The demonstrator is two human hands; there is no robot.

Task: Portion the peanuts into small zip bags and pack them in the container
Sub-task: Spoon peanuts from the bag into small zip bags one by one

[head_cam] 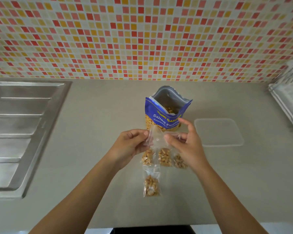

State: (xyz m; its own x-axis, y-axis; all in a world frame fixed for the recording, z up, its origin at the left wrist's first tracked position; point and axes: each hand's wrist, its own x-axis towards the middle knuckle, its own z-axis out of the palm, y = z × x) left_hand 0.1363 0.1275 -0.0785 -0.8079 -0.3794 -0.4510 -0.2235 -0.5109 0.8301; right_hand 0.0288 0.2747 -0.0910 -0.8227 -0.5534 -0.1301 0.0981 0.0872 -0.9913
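A blue bag of salted peanuts (166, 112) stands open on the counter, peanuts visible inside. In front of it my left hand (130, 144) and my right hand (186, 142) both pinch an empty clear zip bag (156, 139) by its top, held above the counter. Under the hands lie three small zip bags filled with peanuts (164, 157), side by side. A fourth filled zip bag (151, 184) lies nearer to me. A clear plastic container lid or shallow container (218, 132) rests flat to the right of the peanut bag.
A steel sink drainboard (20, 129) takes up the counter's left side. A wire rack with white items (289, 92) stands at the far right. The tiled wall (142, 39) runs behind the beige counter (91, 115).
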